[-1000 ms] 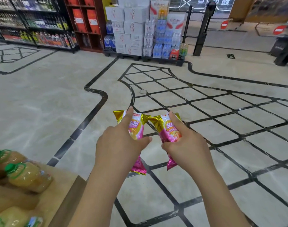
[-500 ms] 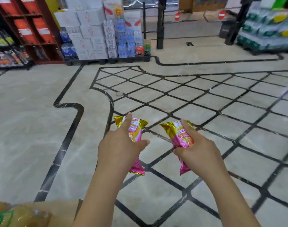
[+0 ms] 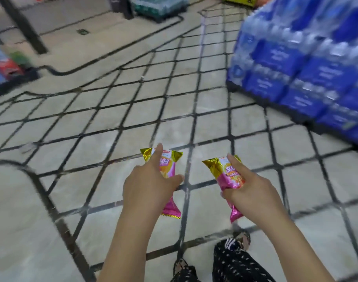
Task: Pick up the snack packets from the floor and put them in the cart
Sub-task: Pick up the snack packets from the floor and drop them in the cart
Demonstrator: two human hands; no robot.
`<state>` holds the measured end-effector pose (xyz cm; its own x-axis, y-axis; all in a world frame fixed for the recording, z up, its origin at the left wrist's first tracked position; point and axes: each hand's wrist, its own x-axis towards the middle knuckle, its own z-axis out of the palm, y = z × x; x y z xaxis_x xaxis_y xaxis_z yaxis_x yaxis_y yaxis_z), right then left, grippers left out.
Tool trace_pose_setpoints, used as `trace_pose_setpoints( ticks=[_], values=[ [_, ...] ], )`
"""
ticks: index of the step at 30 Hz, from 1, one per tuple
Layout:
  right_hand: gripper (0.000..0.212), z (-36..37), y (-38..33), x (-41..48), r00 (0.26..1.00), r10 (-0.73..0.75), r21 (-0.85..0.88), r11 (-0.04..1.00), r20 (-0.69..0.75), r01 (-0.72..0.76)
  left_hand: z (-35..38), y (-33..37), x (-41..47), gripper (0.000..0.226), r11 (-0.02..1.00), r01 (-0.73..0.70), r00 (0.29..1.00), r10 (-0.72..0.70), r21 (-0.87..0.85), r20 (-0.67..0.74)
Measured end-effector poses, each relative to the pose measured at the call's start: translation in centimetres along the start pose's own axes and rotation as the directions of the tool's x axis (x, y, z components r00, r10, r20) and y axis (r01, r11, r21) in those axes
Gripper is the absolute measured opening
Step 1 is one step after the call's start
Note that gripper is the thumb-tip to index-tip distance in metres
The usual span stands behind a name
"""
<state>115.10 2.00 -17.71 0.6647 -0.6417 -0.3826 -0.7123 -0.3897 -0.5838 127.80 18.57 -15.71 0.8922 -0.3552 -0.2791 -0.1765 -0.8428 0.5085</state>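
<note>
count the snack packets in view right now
2: one pink and gold snack packet held in the left hand, the other packet held in the right hand. None visible on the floor.

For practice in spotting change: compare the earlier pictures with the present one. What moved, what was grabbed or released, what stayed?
The view swung right: juice bottles and red shelves left the picture; blue water packs came in at right, patterned trouser legs below. The hands drew slightly apart. Unchanged: the left hand grips the left snack packet, the right hand the right snack packet.
</note>
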Motion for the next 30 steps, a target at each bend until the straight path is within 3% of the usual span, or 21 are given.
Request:
trace_pose_setpoints(
  ticks=[5, 9, 16, 25, 30],
  values=[
    [0.08, -3.5, 6.3, -3.1, 0.975, 0.171, 0.148, 0.978, -0.141, -0.15, 4.1, 6.4, -1.5, 0.088, 0.973, -0.221, 0.966, 0.208, 0.073, 0.151],
    [0.082, -6.8, 11.8, -5.6, 0.94, 0.286, 0.287, 0.931, -0.187, -0.226, 7.8, 11.8, -4.1, 0.088, 0.921, -0.382, 0.898, 0.35, 0.079, 0.266],
    [0.081, -12.3, 24.0, -11.5, 0.842, 0.477, 0.433, 0.834, -0.251, -0.343, 16.8, 21.1, -10.8, 0.089, 0.818, -0.561, 0.778, 0.466, 0.131, 0.421],
    [0.083, -18.5, 43.8, -23.4, 0.59, 0.762, 0.702, 0.574, -0.268, -0.422, 31.8, 32.4, -24.6, 0.089, 0.688, -0.724, 0.543, 0.523, 0.051, 0.657],
    [0.081, -20.3, 51.7, -29.8, 0.425, 0.865, 0.791, 0.449, -0.268, -0.415, 39.1, 37.0, -32.3, 0.088, 0.555, -0.832, 0.373, 0.517, 0.03, 0.771]
  ],
)
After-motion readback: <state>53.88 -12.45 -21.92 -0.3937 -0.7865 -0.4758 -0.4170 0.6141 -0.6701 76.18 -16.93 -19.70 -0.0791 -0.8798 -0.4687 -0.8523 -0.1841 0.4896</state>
